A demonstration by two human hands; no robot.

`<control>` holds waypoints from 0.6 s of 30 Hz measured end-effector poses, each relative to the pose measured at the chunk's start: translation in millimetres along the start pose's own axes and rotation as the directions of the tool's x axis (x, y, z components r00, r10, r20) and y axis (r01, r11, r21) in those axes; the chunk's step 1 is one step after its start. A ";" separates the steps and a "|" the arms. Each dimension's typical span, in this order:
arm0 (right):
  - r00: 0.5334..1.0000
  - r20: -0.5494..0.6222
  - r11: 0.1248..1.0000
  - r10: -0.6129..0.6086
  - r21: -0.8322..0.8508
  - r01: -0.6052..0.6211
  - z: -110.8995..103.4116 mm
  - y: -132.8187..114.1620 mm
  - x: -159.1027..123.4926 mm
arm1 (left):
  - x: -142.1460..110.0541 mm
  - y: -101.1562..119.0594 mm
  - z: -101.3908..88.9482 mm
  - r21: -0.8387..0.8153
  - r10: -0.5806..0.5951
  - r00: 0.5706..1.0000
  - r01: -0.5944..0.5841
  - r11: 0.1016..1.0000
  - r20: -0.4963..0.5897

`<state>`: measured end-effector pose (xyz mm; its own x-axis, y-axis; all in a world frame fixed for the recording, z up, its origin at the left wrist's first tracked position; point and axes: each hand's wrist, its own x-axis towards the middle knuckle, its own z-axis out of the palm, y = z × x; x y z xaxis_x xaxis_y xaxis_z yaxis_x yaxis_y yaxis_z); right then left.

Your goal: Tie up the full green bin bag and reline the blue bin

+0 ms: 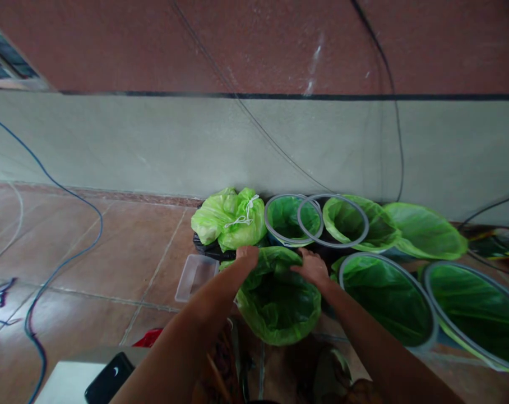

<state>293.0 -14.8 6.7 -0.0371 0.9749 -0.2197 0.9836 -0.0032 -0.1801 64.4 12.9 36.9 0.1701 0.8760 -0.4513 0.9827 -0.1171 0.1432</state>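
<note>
Right in front of me stands a bin lined with a green garbage bag (254, 320), its mouth facing up and the bag folded over the rim. My left hand (246, 256) is closed on the bag at the far left of the rim, fingers partly hidden. On the far right of the same rim, my right hand (314, 268) has its fingers curled over the bag's edge. A loose grey ring (301, 229) lies beyond my right hand, across the tops of two lined bins. To the left of them sits a tied light-green bag (214, 219).
Lined bins with grey rims (436, 331) stand close on the right. A clear plastic tray (188, 279) lies on the tiled floor to the left. Blue cable (95, 238) trails across the floor. A dark phone (109, 377) rests on a white surface at lower left.
</note>
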 end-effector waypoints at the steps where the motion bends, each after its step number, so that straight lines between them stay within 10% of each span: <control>1: 0.998 -0.066 0.998 -0.025 0.047 0.028 -5.4 -1.6 3.9 | -0.2 1.1 -2.6 0.007 -0.014 1.000 0.014 1.000 0.016; 18: 0.970 -0.063 0.964 -0.237 0.107 0.242 10.9 -29.7 38.4 | 14.7 29.5 -9.1 -0.047 0.058 0.998 -0.058 0.997 -0.008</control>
<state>260.5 20.3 -6.8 -0.2577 0.9599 -0.1101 0.9205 0.2093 -0.3299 95.2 26.6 42.6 0.2263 0.8716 -0.4348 0.9666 -0.1458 0.2108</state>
